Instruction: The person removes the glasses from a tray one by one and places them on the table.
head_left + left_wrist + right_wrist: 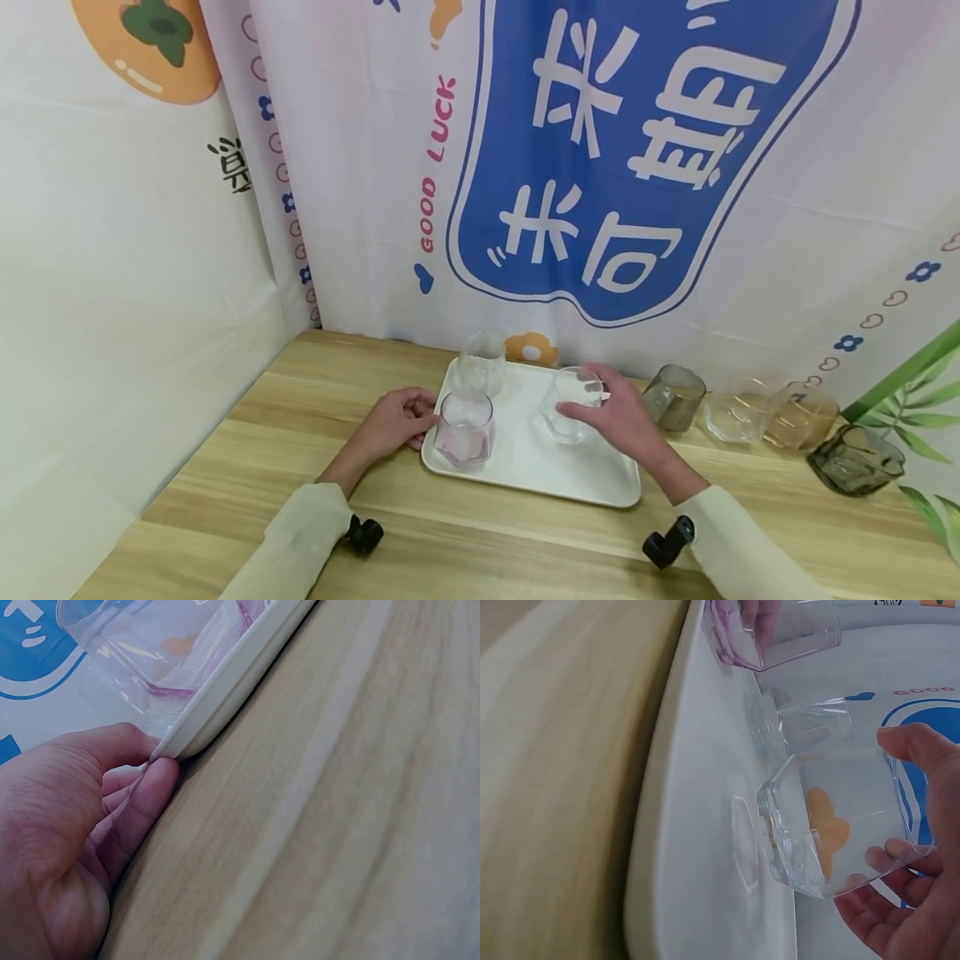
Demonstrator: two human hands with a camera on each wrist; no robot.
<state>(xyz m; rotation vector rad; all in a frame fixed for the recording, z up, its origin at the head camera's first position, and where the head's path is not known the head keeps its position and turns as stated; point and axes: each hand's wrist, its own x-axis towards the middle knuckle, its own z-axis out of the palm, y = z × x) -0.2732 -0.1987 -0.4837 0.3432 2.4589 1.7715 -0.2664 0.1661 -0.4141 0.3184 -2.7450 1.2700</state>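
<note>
A white rectangular tray [525,475] lies on the wooden table. My left hand [397,421] pinches its left rim between thumb and fingers, seen closely in the left wrist view. With thumb and fingers around its upper part, my right hand [622,417] grips a clear drinking glass [840,825] over the tray's right half. In the right wrist view the glass's faceted base is close over the tray, its reflection showing below. A pink-tinted glass [465,433] stands at the tray's front left, near my left hand. Another clear glass [482,362] stands behind it, at the back left.
Right of the tray, a grey glass [677,398], a clear glass [738,414], an amber glass [802,417] and a dark smoky glass [855,462] line up. Green plant leaves [922,400] reach in at the right edge. A printed curtain [367,208] hangs behind the table.
</note>
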